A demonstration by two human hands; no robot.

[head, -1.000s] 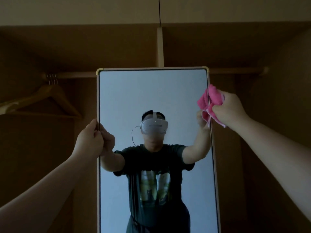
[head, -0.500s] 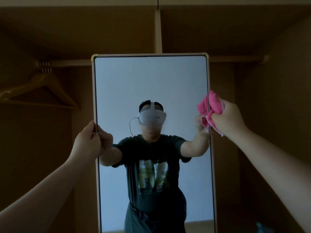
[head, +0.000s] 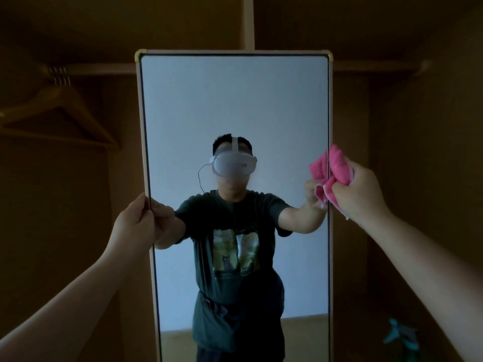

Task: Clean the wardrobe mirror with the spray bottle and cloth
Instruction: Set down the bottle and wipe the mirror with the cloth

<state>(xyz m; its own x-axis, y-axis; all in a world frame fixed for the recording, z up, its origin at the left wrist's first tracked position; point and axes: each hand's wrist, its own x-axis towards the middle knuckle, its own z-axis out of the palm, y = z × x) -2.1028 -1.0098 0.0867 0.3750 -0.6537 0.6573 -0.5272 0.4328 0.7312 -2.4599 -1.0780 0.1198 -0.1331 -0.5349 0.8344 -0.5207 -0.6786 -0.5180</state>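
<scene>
1. Presently the left hand (head: pixel 133 226) grips the left edge of the mirror (head: pixel 235 100) at mid-height, fingers curled round its frame. The right hand (head: pixel 362 194) is clenched on a bunched pink cloth (head: pixel 338 165) that touches the mirror's right edge, also at mid-height.
2. Risk of tipping or twisting: wiping pressure at one edge is resisted by a single hand on the opposite edge. A slackened grip could let the panel swing. How it is fixed below is not visible.
3. Risk of fresh marks: the left thumb lies at the glass margin and may leave prints there.
4. Risk of streaking: the cloth is wadded, so little of it would meet the glass, and the pane would need many passes.
5. Risk of dry wiping: neither hand holds a sprayer. A teal object (head: pixel 402 338) low beside the mirror's right edge is too blurred to identify.
6. Risk of missed smears: the wardrobe interior is dim, which would hide residue.
</scene>
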